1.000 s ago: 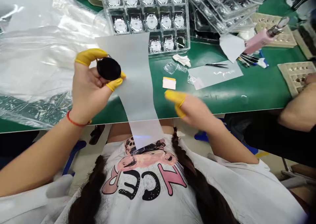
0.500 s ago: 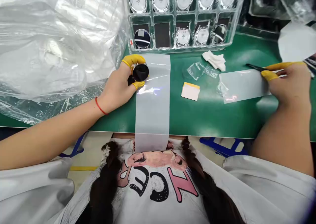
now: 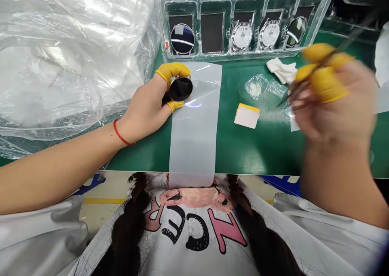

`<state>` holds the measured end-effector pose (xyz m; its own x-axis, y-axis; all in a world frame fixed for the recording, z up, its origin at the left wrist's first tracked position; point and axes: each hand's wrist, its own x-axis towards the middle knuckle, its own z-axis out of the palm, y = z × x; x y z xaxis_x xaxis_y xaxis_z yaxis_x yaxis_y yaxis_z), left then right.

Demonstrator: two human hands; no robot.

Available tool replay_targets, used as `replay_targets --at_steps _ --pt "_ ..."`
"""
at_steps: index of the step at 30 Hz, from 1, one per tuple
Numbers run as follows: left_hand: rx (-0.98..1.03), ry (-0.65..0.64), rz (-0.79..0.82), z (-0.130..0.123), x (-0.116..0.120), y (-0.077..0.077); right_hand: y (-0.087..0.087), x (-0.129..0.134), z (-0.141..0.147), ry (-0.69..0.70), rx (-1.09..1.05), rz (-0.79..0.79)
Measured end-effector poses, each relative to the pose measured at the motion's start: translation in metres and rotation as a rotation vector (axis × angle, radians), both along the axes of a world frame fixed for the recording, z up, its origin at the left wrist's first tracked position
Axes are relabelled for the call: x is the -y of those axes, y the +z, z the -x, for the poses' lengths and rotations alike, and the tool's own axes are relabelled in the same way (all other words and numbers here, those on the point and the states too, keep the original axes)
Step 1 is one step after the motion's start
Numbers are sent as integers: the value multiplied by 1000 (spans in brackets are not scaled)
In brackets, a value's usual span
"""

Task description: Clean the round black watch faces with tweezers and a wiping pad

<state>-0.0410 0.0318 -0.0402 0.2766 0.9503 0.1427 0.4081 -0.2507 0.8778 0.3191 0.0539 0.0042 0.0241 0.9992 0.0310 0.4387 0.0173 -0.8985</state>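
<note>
Between thumb and fingers, my left hand [image 3: 158, 95] grips a round watch [image 3: 181, 89] by its edge, its black glossy face turned up. Yellow finger cots cover several of the fingertips. The watch is over the upper left part of a translucent film strip [image 3: 194, 134]. On the right, my right hand [image 3: 331, 85], smeared by motion, is closed around dark tweezers [image 3: 299, 87] whose tips point down and left. Close to those tips are a crumpled white cloth [image 3: 282, 70] and small clear film scraps [image 3: 257, 87]. A white card with a yellow edge [image 3: 247, 116] lies between my hands.
A clear compartment tray [image 3: 194, 59] at the back holds several watches, some back up, some face up. Large clear plastic bags [image 3: 75, 65] fill the left. More film [image 3: 382, 99] lies at the far right, partly behind my right hand. The green table's front edge runs near my body.
My right hand has swung left and toward the middle with the tweezers, which now point down and left. My left hand keeps its hold on the watch. The view has shifted slightly.
</note>
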Motion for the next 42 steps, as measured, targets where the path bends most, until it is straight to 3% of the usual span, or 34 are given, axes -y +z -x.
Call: replay_targets --at_steps 3,6,11,15,23,30,35,38,42 --pt "45 -3 -2 -1 1 1 6 22 86 166 -491 389" --pt "90 29 72 -3 1 5 1 29 122 217 -593 473" --pt "112 1 133 -4 -1 11 -11 29 116 188 -510 444" --pt "73 -72 87 -5 -1 12 -11 33 113 116 -429 399" --pt "174 -15 176 -7 -2 17 -9 33 115 98 -402 374" --pt "21 -132 -35 -3 0 7 -7 35 117 97 -401 394" --pt "23 -115 -9 -4 2 10 -11 35 117 95 -379 357" --pt "76 -47 95 -6 1 14 -1 43 114 100 -304 264" --pt "185 18 156 -7 -2 10 36 60 109 50 -181 -37"
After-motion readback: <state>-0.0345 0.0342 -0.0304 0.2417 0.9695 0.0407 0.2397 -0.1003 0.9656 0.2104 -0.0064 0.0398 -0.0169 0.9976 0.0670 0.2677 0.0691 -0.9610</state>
